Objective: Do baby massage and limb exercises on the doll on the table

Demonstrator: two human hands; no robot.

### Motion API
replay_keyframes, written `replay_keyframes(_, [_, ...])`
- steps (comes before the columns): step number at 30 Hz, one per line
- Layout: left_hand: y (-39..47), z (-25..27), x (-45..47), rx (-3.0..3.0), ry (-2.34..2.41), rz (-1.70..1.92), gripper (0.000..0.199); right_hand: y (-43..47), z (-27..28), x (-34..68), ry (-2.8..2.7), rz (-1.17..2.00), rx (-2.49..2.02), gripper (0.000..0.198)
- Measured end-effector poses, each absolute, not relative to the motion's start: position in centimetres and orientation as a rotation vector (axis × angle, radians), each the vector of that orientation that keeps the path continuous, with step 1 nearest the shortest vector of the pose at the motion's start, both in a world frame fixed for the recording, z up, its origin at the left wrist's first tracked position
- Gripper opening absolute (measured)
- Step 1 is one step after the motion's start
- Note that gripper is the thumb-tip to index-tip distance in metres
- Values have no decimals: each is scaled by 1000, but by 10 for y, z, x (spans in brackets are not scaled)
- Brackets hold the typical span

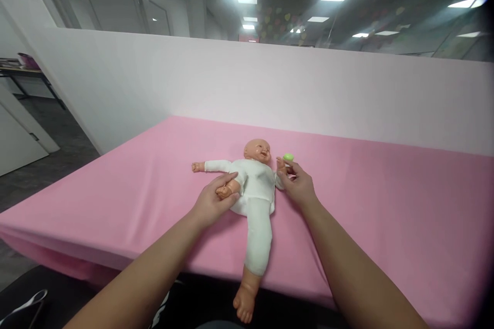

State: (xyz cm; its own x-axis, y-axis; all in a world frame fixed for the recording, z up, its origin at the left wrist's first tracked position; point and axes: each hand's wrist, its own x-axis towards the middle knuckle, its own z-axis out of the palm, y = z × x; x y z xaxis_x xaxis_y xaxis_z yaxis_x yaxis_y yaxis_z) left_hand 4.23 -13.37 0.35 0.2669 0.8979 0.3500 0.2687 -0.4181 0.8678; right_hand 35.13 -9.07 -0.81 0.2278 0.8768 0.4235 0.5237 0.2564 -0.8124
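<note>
A baby doll [258, 180] with a white cloth body lies on its back, head toward the far side. My left hand [216, 194] is wrapped round one of the doll's legs, which is bent up against its body so that the foot [224, 192] shows between my thumb and fingers. With bent fingers my right hand [297, 182] grips the doll's arm by its small hand [281, 165]. Just beyond my right fingertips is a small bright green round object [288, 157], whose kind I cannot make out. The doll's other leg [258, 241] stretches over the near edge.
Pink cloth [366, 205] covers the table under the doll. A white partition [270, 87] runs along the table's far side, with glass above it. Off to the left, a dark-legged table [29, 73] stands on the grey floor.
</note>
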Motion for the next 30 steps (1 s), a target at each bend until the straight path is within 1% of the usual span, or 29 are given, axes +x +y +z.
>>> replay_keyframes(2, [-135,2,42,1852,1059,1169,64,-86,-12,360,-1270,404,-1429,65])
replay_keyframes(4, [-139,1,40,1887,1076,1187,64,-83,-15,371,-1143,394,-1486,71])
replay_keyframes(7, [-150,0,37,1990,1140,1192,65,-77,-21,390,-1061,381,-1598,74])
replay_keyframes(12, [-186,-6,27,2180,1285,1143,65,-69,-31,413,-1114,416,-1923,76])
replay_keyframes(17, [-228,-17,16,2329,1352,1076,66,-67,-32,419,-1138,445,-1980,75])
replay_keyframes(22, [-240,-13,9,2319,1332,1044,66,-73,-26,406,-1158,374,-1867,77])
replay_keyframes(25, [-227,-6,10,2267,1298,1053,66,-81,-17,386,-1181,293,-1696,79])
replay_keyframes(28, [-201,1,18,2194,1251,1061,66,-91,-9,363,-1274,298,-1522,81])
replay_keyframes(30, [-182,4,26,2142,1211,1063,66,-96,-4,350,-1410,329,-1427,73])
